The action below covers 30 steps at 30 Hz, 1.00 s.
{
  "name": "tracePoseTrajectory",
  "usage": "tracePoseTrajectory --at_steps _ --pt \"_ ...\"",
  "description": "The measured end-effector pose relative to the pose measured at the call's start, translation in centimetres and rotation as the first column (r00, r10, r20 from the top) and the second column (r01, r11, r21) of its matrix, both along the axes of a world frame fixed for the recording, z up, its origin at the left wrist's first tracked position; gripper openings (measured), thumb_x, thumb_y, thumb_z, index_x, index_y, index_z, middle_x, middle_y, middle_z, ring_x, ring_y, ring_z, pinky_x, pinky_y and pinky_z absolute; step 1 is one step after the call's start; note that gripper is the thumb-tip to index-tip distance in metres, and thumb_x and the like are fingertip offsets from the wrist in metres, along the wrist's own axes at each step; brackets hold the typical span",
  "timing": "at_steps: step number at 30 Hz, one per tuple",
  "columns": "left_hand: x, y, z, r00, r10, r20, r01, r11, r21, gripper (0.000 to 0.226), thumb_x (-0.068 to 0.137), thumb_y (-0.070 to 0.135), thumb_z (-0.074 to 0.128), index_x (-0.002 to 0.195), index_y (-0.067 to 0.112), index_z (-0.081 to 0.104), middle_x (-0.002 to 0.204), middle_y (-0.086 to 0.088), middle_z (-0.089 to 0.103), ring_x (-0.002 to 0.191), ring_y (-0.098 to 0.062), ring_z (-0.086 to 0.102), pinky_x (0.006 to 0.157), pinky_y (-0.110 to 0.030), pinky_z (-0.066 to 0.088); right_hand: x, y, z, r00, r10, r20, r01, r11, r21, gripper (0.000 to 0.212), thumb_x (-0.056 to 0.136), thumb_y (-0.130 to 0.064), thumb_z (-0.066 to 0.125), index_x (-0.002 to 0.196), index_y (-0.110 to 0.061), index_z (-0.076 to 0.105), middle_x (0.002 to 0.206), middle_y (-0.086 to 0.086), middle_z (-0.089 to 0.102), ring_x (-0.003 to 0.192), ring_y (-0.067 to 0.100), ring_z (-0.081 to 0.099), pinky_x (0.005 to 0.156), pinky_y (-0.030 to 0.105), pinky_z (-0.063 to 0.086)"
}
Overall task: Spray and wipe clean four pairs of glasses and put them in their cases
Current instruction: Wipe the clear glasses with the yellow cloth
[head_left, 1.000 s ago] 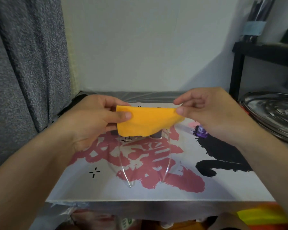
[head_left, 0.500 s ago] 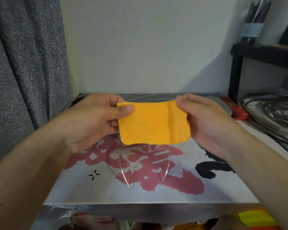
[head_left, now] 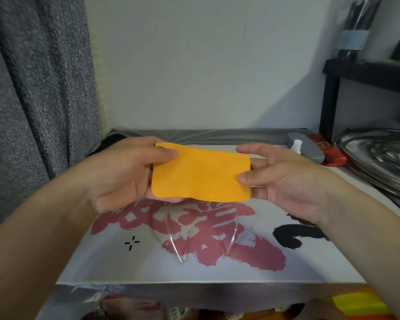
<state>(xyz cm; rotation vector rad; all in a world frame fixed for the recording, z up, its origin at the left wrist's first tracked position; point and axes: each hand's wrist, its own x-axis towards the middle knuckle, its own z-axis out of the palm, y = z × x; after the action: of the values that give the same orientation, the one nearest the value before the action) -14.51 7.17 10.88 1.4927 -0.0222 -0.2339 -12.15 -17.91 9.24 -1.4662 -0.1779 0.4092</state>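
An orange cleaning cloth [head_left: 201, 175] is stretched flat between my two hands above the printed box top [head_left: 134, 259]. My left hand [head_left: 123, 174] pinches its left edge with the thumb on top. My right hand [head_left: 277, 179] pinches its right edge between thumb and fingers. Clear glasses [head_left: 203, 239] hang below the cloth; only their transparent arms show, and the lenses are hidden behind the cloth. I cannot tell which hand holds the glasses. A grey glasses case [head_left: 310, 150] lies at the back right with a small white spray bottle [head_left: 296, 145] in front of it.
A red case [head_left: 333, 153] lies beside the grey one. Stacked steel plates [head_left: 379, 155] sit at the right under a black shelf [head_left: 365, 72]. A grey curtain [head_left: 37, 88] hangs at the left and a white wall stands behind.
The cloth was bunched over the glasses and is now spread flat. My right hand shifted its grip from the top corner to the right edge. The view tilted, bringing the cases into sight.
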Motion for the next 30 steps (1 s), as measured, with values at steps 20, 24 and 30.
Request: tracePoseTrajectory --at_steps 20,24,30 --pt "0.2 1.2 -2.3 0.99 -0.002 0.144 0.031 0.978 -0.205 0.02 0.084 0.009 0.05 0.09 0.008 0.07 0.102 -0.022 0.074 0.089 -0.032 0.076 0.079 -0.041 0.062 0.9 -1.0 -1.7 0.752 -0.03 0.658 0.095 0.993 -0.064 0.027 0.092 0.016 0.054 0.091 -0.007 0.069 0.106 0.003 0.077 0.098 0.021 0.073 0.075 0.036 0.063" --pt "0.6 1.0 -2.7 0.989 -0.002 0.149 0.026 0.987 -0.161 0.03 0.095 0.003 0.041 0.087 0.009 0.069 0.11 -0.028 0.072 0.094 -0.042 0.074 0.082 -0.042 0.062 1.8 -0.5 -2.5 0.783 0.04 0.621 0.083 0.982 -0.167 0.028 0.1 0.013 0.043 0.1 -0.01 0.059 0.09 0.009 0.075 0.075 0.031 0.075 0.071 0.038 0.062" --pt "2.5 1.1 -3.3 0.986 0.083 0.145 -0.062 0.988 -0.145 0.031 0.101 0.005 0.035 0.09 0.005 0.064 0.111 -0.028 0.071 0.093 -0.041 0.074 0.078 -0.04 0.063 3.2 -0.1 -2.9 0.733 0.046 0.679 0.144 0.964 -0.222 0.039 0.098 0.007 0.051 0.091 -0.024 0.074 0.092 0.007 0.072 0.081 0.033 0.068 0.078 0.051 0.053"
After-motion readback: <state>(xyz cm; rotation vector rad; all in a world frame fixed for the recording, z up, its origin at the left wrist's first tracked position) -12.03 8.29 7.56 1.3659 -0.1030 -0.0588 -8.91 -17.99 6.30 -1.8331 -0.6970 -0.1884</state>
